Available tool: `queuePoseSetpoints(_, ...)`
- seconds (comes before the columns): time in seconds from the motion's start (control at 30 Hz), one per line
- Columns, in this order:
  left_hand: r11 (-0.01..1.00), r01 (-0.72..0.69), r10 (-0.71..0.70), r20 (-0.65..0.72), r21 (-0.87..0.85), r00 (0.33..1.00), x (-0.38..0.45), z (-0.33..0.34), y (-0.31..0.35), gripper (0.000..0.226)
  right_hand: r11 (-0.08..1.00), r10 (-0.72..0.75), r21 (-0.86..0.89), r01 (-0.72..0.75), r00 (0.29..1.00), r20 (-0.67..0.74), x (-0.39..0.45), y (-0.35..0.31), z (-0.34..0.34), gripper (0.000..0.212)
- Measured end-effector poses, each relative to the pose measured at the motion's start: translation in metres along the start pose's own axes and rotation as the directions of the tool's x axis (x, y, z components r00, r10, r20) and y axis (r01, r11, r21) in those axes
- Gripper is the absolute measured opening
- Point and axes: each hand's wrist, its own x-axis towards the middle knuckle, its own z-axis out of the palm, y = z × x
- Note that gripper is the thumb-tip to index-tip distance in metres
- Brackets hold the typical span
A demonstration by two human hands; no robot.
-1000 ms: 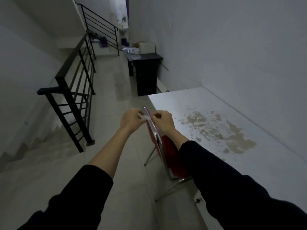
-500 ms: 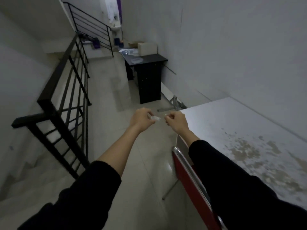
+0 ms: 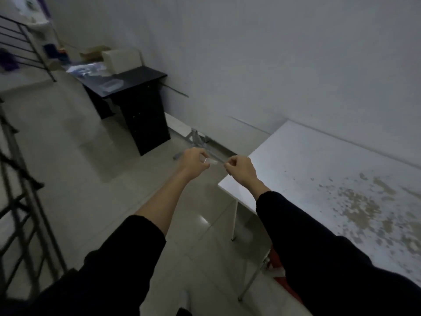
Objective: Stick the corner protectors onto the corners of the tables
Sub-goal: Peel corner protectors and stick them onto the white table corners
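Note:
A small clear corner protector (image 3: 214,161) hangs in the air between my two hands. My left hand (image 3: 193,164) pinches its left end, and my right hand (image 3: 240,171) pinches a thin strip at its right end. Both hands are raised just beyond the near left corner (image 3: 220,184) of the white table (image 3: 319,179), whose top is stained with brown patches. A black table (image 3: 134,76) stands farther back against the wall.
A white box (image 3: 120,59) and clear plastic packets (image 3: 91,70) lie on the black table. A black stair railing (image 3: 20,179) runs along the left. A red chair (image 3: 280,270) is tucked under the white table. Tiled floor lies open between railing and tables.
The view has moved forward along the white table; the red chair has dropped to the lower edge. My hands have drawn slightly apart, still holding the protector, now beside the table's corner.

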Motion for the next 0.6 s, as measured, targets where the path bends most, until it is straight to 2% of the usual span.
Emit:
queuePoseSetpoints(0.2, 0.983, -0.184, 0.181, 0.145, 0.002, 0.973, 0.108, -0.016, -0.014, 0.019, 0.987, 0.152, -0.022, -0.157, 0.978, -0.143, 0.067, -0.022, 0.009, 0.020)
queuePoseSetpoints(0.33, 0.969, -0.243, 0.245, 0.223, -0.034, 0.944, 0.157, -0.009, -0.007, 0.015, 0.971, 0.232, -0.008, -0.240, 0.945, -0.230, 0.095, -0.027, 0.004, 0.038)
queuePoseSetpoints(0.47, 0.952, -0.300, 0.305, 0.321, -0.067, 0.897, 0.201, 0.017, 0.002, 0.015, 0.935, 0.334, -0.013, -0.353, 0.894, -0.298, 0.122, -0.010, -0.001, 0.026)
queuePoseSetpoints(0.6, 0.925, -0.356, 0.378, 0.375, -0.131, 0.847, 0.244, 0.047, 0.024, 0.018, 0.913, 0.381, 0.003, -0.408, 0.850, -0.365, 0.158, 0.014, -0.020, 0.027)
